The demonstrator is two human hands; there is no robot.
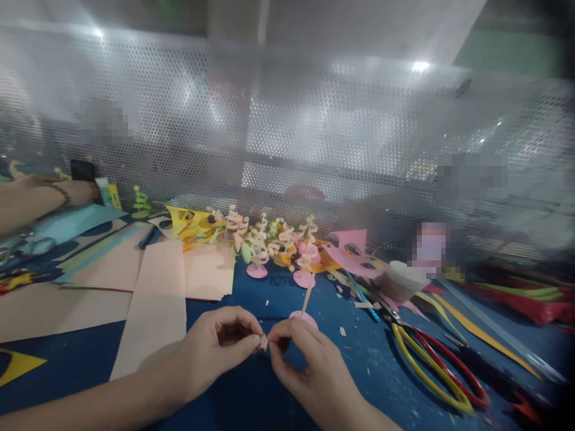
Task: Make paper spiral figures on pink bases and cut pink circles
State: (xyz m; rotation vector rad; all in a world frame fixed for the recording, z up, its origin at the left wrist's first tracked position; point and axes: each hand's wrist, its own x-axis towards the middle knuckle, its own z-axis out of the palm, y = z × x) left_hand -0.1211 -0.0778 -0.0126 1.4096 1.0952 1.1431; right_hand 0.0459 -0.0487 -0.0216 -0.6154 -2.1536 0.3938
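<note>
My left hand pinches a small pale peach paper piece between thumb and forefinger. Close beside it on the right, my right hand has its thumb and fingertips together at the same piece's edge. Just behind my right hand, a pink round base lies on the blue table, with a thin peach strip standing up from it. Farther back stand several curled paper spirals on round bases, one of them a peach spiral on a pink disc.
Peach paper sheets lie at the left. On the right are scissors with yellow and red handles, a white cup and pink cut paper. Another person's arm reaches in at far left. A perforated metal screen stands behind.
</note>
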